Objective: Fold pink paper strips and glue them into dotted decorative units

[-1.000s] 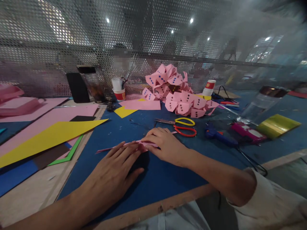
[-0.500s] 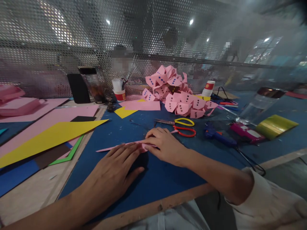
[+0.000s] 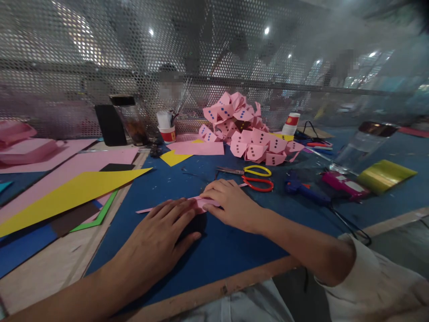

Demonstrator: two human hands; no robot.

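A narrow folded piece of pink paper (image 3: 199,204) lies on the blue table mat, partly hidden beneath both hands. My left hand (image 3: 166,228) rests flat across its left part, fingers stretched out and thumb apart. From the right, my right hand (image 3: 229,203) has its fingers bent over the paper, thumb and forefinger closed at its folded edge. The paper's thin tips stick out beyond each hand. Just behind my right hand lie scissors (image 3: 257,179) with one yellow and one red handle loop, partly opened.
Pink folded paper pieces (image 3: 254,143) with dark squares are heaped at the back. Yellow sheet (image 3: 77,192) and other coloured sheets lie left. A blue glue gun (image 3: 306,191), a magenta tool (image 3: 345,184) and a clear jar (image 3: 363,145) stand right. A red-white cup (image 3: 167,133) is behind.
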